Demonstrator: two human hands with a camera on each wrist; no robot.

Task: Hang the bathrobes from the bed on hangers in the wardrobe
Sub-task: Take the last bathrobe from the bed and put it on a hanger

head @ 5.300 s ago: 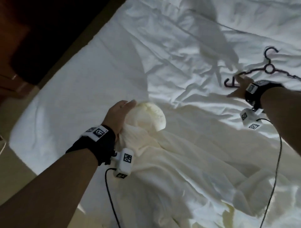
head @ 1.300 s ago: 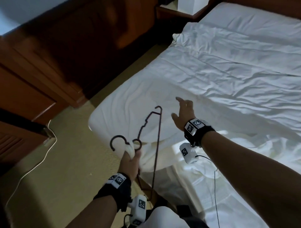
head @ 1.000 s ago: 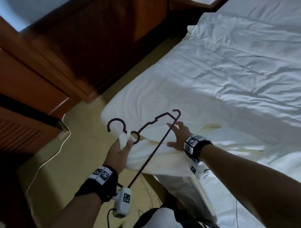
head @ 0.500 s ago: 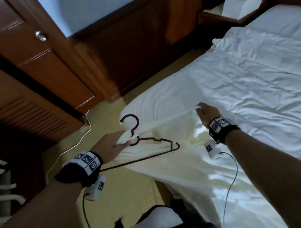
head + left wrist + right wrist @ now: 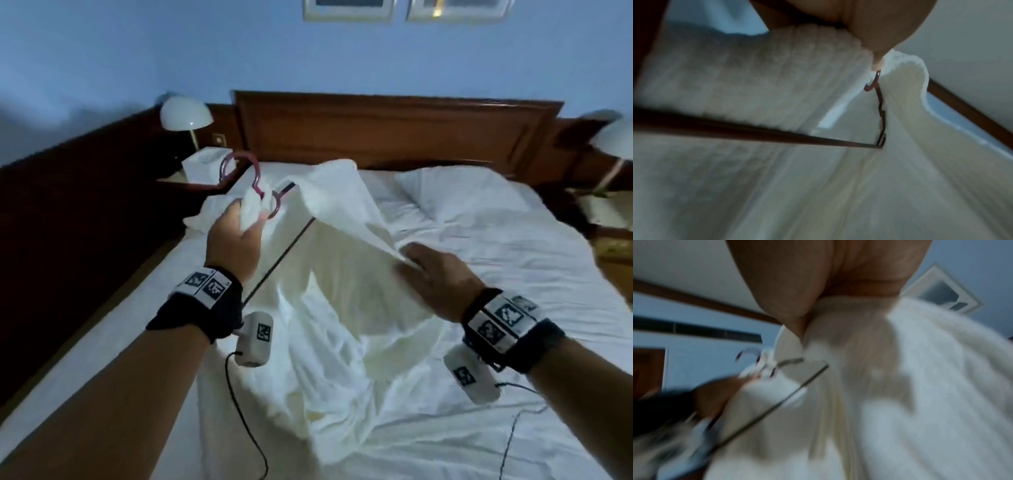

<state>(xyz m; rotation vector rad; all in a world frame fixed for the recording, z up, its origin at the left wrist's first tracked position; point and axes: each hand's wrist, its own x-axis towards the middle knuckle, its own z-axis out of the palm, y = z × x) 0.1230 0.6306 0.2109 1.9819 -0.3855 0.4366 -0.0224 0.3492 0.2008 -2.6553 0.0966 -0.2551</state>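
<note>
The left hand (image 5: 236, 240) is raised over the white-sheeted bed (image 5: 513, 260), its fingers (image 5: 262, 216) curled round a bunch of the cream-white waffle-weave bathrobe (image 5: 342, 308) together with the neck of the thin dark reddish wire hanger (image 5: 255, 178), whose hook stands above the fist. The hanger's straight bottom bar slants down towards the left wrist, and in the left wrist view one shoulder of the hanger lies inside the cloth. The right hand (image 5: 435, 274) grips a fold of the same bathrobe, fingers closed on the fabric and pulling it taut between the two hands. The rest of the bathrobe hangs down and pools on the bed. Behind stand a brown wooden headboard (image 5: 394, 130) and a white dome-shaded bedside lamp (image 5: 186, 114).
</note>
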